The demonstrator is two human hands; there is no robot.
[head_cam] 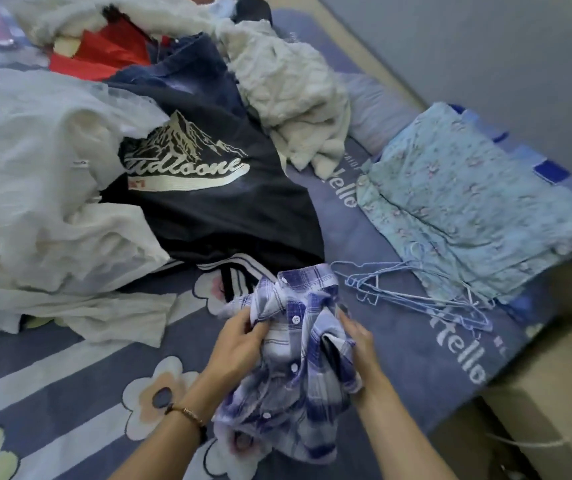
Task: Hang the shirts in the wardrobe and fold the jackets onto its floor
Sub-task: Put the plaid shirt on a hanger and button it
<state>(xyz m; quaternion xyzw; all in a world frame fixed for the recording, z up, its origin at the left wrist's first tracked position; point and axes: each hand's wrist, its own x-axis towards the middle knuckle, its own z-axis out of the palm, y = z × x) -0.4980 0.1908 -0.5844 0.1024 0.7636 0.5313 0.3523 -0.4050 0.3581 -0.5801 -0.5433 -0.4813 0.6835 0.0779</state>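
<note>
We judge the task to be at an early stage: no wardrobe is in view, no garment shows on a hanger, and most of the clothing lies unsorted on the bed (70, 368). We hold one item, a small blue-and-white plaid shirt (298, 362), bunched above the near edge of the bed. Our left hand (239, 344) grips its fabric near the collar with curled fingers; our right hand (360, 341) has its fingers closed into the folds on the other side. The shirt is not yet opened out or fitted to a hanger. The blue wire hangers (416, 292) lie in a loose tangle on the bedcover just beyond the shirt, to its right, and partly under the edge of a folded light-blue floral cloth (468, 202). We expect the tangle to hinder drawing out a single hanger. Still to be handled is the pile on the left: a dark printed garment (215, 209), white garments (35, 168), a red item (111, 46) and a cream textured piece (288, 84). We cannot tell which of these are jackets. A cardboard box (551, 386) stands beside the bed at right.
</note>
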